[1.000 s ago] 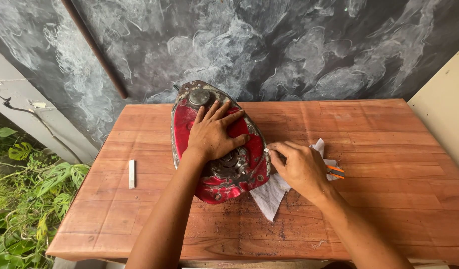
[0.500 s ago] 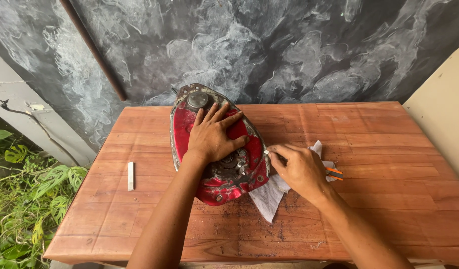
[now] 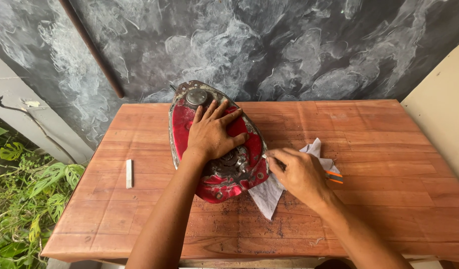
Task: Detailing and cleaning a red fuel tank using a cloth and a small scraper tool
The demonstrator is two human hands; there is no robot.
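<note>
A worn red motorcycle fuel tank with chipped paint and a grey filler cap lies on the wooden table. My left hand rests flat on top of the tank, fingers spread. My right hand is closed beside the tank's right edge, pinching a thin tool whose tip touches the tank's side; the tool is mostly hidden. Under that hand lies a white cloth, and an orange and grey tool handle sticks out to its right.
A small white stick lies on the table's left part. Dark flakes of dirt speckle the wood near the front edge. A grey marbled wall stands behind; green plants grow at the left, below table level.
My right hand has shifted slightly left, closer against the tank's right edge. The left hand stays flat on the tank.
</note>
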